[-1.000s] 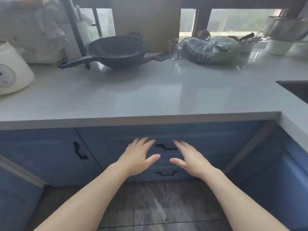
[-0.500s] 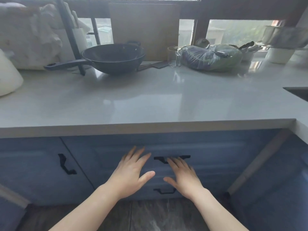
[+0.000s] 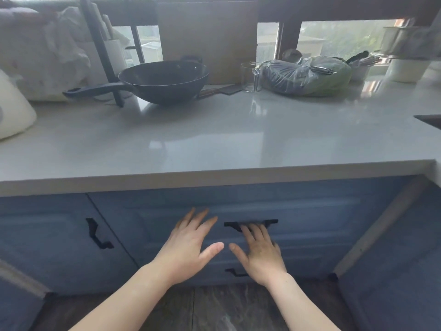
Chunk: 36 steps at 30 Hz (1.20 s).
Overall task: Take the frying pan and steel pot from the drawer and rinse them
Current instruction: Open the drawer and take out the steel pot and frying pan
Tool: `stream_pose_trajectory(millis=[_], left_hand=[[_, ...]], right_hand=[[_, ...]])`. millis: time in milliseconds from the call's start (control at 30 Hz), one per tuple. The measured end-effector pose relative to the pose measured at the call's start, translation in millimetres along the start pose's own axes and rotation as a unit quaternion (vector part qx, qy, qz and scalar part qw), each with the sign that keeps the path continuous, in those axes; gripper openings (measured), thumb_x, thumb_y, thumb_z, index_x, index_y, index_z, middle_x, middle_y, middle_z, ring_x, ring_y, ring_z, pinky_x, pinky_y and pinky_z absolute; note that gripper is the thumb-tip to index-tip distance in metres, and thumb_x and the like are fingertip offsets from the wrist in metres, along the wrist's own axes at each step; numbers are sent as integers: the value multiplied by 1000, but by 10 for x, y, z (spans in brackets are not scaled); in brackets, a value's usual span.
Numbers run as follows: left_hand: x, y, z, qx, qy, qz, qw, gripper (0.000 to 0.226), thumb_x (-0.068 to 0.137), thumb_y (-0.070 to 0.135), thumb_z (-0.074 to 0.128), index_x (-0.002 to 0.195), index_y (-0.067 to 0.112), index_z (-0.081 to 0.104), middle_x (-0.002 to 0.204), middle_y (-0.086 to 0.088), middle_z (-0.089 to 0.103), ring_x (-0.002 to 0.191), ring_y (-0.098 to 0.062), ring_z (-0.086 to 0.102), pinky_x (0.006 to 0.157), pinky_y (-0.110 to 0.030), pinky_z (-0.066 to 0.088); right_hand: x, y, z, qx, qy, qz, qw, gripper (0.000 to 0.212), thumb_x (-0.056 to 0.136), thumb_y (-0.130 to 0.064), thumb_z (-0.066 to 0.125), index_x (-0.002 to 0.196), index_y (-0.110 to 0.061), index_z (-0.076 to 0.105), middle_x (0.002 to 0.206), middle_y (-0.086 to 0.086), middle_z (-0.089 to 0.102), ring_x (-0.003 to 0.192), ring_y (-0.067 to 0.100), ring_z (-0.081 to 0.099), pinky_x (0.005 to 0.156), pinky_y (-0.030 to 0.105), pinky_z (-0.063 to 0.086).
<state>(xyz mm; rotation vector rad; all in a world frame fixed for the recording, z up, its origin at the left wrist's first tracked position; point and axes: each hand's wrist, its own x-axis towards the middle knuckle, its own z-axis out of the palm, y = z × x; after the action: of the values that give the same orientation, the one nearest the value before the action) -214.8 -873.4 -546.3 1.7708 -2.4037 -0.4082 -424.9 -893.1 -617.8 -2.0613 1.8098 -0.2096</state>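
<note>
A blue upper drawer point(image 3: 310, 211) with a black handle point(image 3: 269, 222) sits shut under the white countertop point(image 3: 214, 144). My right hand point(image 3: 260, 254) reaches toward that handle, fingers straight, fingertips at its lower edge. My left hand point(image 3: 188, 244) hovers just left of it with fingers spread, holding nothing. A lower drawer handle point(image 3: 235, 273) shows below my right hand. A dark wok point(image 3: 164, 80) with a long handle stands on the counter at the back. No steel pot is in view.
A white appliance point(image 3: 14, 108) sits at the left edge. A glass cup point(image 3: 253, 76) and a bagged bundle point(image 3: 307, 76) lie at the back right. The sink corner point(image 3: 429, 120) shows at right. A cupboard door with black handle point(image 3: 99, 235) is to the left.
Both hands have moved up and forward toward the upper drawer handle; my right fingertips now reach it. The view has dropped closer to the cabinet.
</note>
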Motion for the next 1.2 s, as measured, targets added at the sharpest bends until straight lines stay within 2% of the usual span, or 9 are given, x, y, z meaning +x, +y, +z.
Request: stream_pose_trajectory(millis=[400, 600, 700, 833, 900, 967, 1000, 1067, 1200], left_hand=[[-272, 169, -68, 14, 128, 21, 991, 69, 91, 65, 22, 153, 35, 15, 161, 15, -5, 146, -7, -19, 118, -27, -8], [-205, 35, -279, 46, 149, -23, 988, 73, 92, 63, 19, 150, 19, 29, 158, 0, 26, 147, -19, 9, 117, -33, 4], [-132, -77, -348, 37, 143, -62, 987, 83, 88, 66, 10, 151, 15, 28, 159, 0, 22, 148, -21, 13, 120, -34, 6], [-212, -86, -304, 80, 102, -91, 987, 75, 97, 59, 10, 142, 9, 45, 148, -6, 45, 138, -26, 38, 113, -41, 13], [-331, -27, -231, 74, 103, -105, 986, 73, 98, 58, 11, 143, 11, 43, 147, -4, 46, 138, -22, 35, 114, -41, 10], [-455, 46, -199, 67, 103, -114, 986, 70, 100, 56, 12, 142, 11, 46, 145, -3, 48, 137, -20, 34, 114, -40, 9], [-510, 79, -197, 64, 103, -118, 986, 70, 100, 56, 11, 141, 12, 47, 145, -2, 49, 136, -20, 36, 114, -38, 7], [-610, 150, -232, 41, 88, -130, 987, 78, 97, 60, 3, 143, 14, 45, 148, 0, 45, 139, -20, 35, 115, -35, 2], [-728, 242, -289, -5, 85, -148, 985, 102, 78, 75, -16, 153, 19, 24, 160, 7, 15, 148, -14, 10, 119, -32, -2]], right_hand=[[-342, -2, -83, -27, -38, 0, 999, 111, 60, -85, -10, 154, -32, 12, 161, -12, 9, 149, 10, -4, 116, 48, 20], [-310, -91, -203, -24, -52, 20, 998, 116, 55, -90, -9, 151, -33, 20, 157, -13, 19, 147, 10, 6, 111, 44, 31], [-382, -102, -194, -24, -75, 33, 996, 115, 56, -90, -7, 152, -32, 18, 158, -13, 15, 148, 11, 3, 112, 46, 29], [-712, -108, -228, -25, -111, 18, 993, 115, 53, -95, -3, 153, -39, 7, 160, -17, 10, 149, 8, 3, 117, 45, 24], [-961, -133, -352, -25, -26, -54, 998, 91, 73, -91, 13, 150, -42, 18, 154, -17, 31, 139, 7, 35, 107, 33, 39], [-1183, -114, -631, 37, 187, -136, 972, 62, 90, -73, 32, 135, -35, 49, 131, -16, 57, 113, 5, 59, 89, 21, 49], [-1251, -68, -777, 68, 284, -151, 944, 56, 93, -66, 39, 128, -28, 59, 125, -14, 60, 111, 7, 59, 89, 22, 47], [-1279, 42, -1120, 75, 336, -96, 934, 58, 93, -60, 42, 131, -20, 60, 134, -7, 56, 127, 16, 48, 101, 36, 39], [-1082, 300, -1541, -65, 155, 126, 978, 81, 89, -76, 8, 153, -30, 25, 162, -2, 15, 149, 26, 2, 116, 57, 12]])
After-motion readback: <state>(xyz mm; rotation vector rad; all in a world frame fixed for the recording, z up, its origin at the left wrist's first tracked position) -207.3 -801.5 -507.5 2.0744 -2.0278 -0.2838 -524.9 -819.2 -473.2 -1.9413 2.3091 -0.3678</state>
